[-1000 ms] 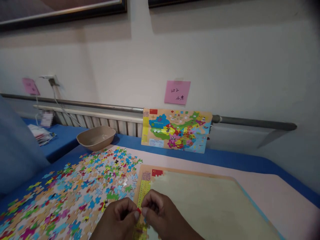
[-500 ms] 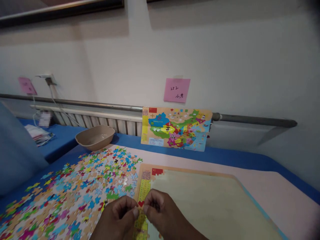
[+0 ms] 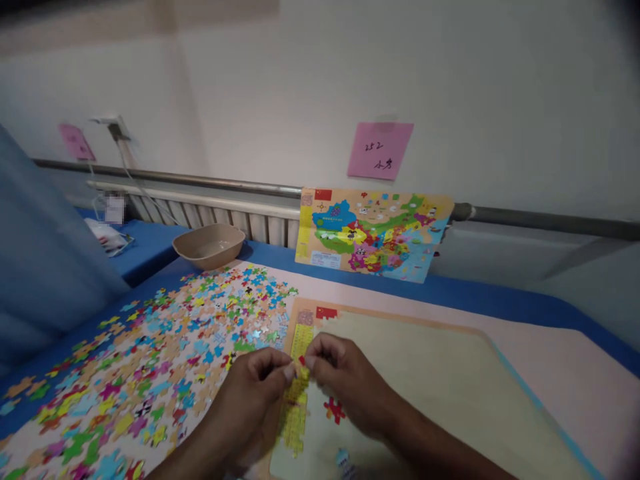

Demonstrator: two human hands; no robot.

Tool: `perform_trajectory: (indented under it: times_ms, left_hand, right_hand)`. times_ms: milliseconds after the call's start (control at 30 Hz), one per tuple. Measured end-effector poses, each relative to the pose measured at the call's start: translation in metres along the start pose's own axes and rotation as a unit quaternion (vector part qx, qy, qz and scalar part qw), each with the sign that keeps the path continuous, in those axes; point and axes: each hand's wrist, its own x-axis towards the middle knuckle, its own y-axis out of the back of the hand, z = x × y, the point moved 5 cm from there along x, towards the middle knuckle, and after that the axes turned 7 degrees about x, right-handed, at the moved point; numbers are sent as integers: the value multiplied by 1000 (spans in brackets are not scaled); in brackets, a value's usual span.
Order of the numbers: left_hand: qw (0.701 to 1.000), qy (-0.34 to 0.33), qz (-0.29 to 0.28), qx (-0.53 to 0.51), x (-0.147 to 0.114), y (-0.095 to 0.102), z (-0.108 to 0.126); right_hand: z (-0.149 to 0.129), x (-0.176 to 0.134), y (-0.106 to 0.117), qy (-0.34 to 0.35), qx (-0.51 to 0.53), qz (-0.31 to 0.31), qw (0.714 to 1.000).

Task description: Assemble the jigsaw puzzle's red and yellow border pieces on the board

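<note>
Left hand (image 3: 260, 381): lower centre of view, thumb and forefinger pressed together on a small red puzzle piece (image 3: 301, 361). Right hand (image 3: 345, 377): directly opposite, at 3 o'clock of the left, thumb and forefinger closed on the same piece from the other side. Remaining fingers of both hands curled under; exact lie cannot be told.

Red puzzle piece: pinched between the two sets of fingertips, held just above the yellow strip (image 3: 296, 400) along the left edge of the puzzle board (image 3: 450, 380). Equally near to both hands, touching both. Mostly covered by fingertips; shape and long axis too small to make out.

Puzzle board: flat on the table (image 3: 575, 373), pale and largely bare inside its frame. Red flag (image 3: 326, 312) printed in the far-left corner, at 12 o'clock of the hands. One red-and-orange piece (image 3: 334, 409) lying on the board at 5 o'clock of the pinch, just beside the right wrist. A bluish piece (image 3: 343, 460) near the bottom edge, blurred.

Loose pieces (image 3: 165, 353): many-coloured spread over the table from 8 to 11 o'clock of the hands, near the left hand.

Tan bowl (image 3: 209, 245): at 11 o'clock, beyond the pieces, contents not visible.

Map picture (image 3: 373, 233): propped upright against the wall rail at 1 o'clock. Pink note (image 3: 380, 151) on the wall above it, writing hard to read.

Forearms cut off by the bottom edge.
</note>
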Motion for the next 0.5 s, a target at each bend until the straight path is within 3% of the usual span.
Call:
perform_trajectory:
  times_ms: [67, 133, 233, 400, 500]
  left_hand:
    - [1000, 1, 16, -4, 0, 4, -2]
    - [1000, 1, 27, 3, 1, 10, -5]
    - [999, -10, 45, 29, 3, 24, -4]
    - [984, -63, 119, 116, 0, 57, 21]
    - [979, -74, 121, 146, -1, 62, 27]
  right_hand:
    - [-7, 4, 17, 19, -25, 11, 999]
    - [-10, 7, 35, -7, -87, 2, 996]
    - [-15, 3, 55, -62, -253, -48, 964]
    - [-22, -5, 60, -88, -337, -102, 932]
    - [-24, -7, 56, -82, -381, -112, 914]
